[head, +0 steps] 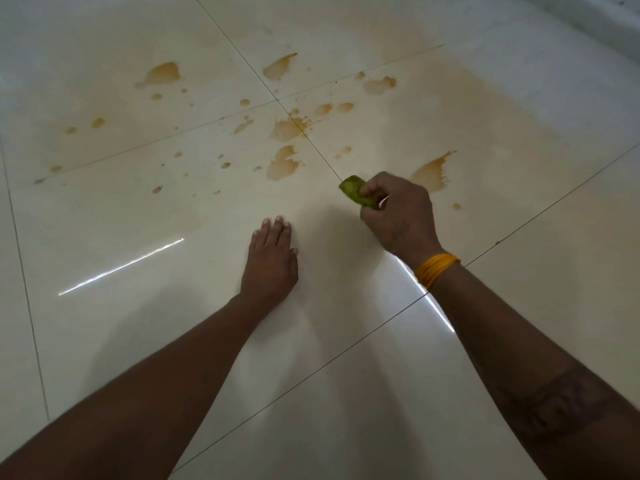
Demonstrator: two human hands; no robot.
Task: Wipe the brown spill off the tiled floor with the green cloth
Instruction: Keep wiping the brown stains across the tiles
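Note:
Brown spill (282,162) lies scattered over the cream tiled floor (138,209) as several puddles and many small drops, mostly ahead of my hands. My right hand (398,216) is shut on a bunched green cloth (355,192), whose end sticks out to the left just above the floor. A larger brown puddle (431,174) sits right behind this hand. My left hand (272,258) rests flat on the floor with its fingers together, holding nothing.
Dark grout lines cross near the middle of the spill (277,98). A faint yellowish smear covers the tile at the far right (485,116). A grey wall base (606,22) runs along the top right corner. A yellow band (436,270) circles my right wrist.

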